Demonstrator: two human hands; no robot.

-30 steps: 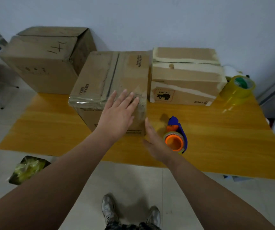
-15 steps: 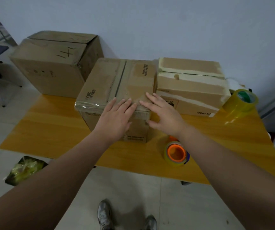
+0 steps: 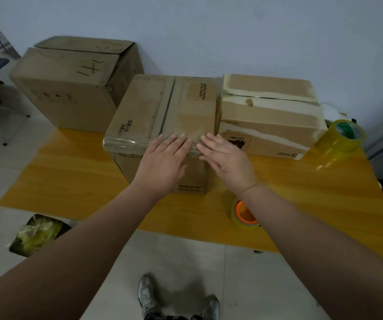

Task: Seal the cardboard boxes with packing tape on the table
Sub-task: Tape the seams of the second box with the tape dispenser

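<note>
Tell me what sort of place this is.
Probably a makeshift packing area in a plain room: brown cardboard boxes on a yellow wooden table, a yellow roll of packing tape beside them, bare white wall behind.

Table [image 3: 70, 181]: carries the boxes and both tape rolls; its far edge lies along the wall.
Middle box [image 3: 153, 112]: at the table's centre, reaching back to the far edge.
Right box [image 3: 269, 116]: just beside the middle box on its right, at the far edge.
Left box [image 3: 70, 88]: at the far left corner, behind and left of the middle box; whether it stands on the table cannot be told.
Large tape roll [image 3: 339, 139]: at the far right corner, just right of the right box.
Small tape roll [image 3: 243, 213]: near the front edge, right of the middle box, partly under the right forearm.
Left hand [image 3: 162, 162]: on the near top edge of the middle box.
Right hand [image 3: 227, 158]: just right of it, on the same edge.
Bag [image 3: 37, 234]: on the floor, below the front left corner.
</note>
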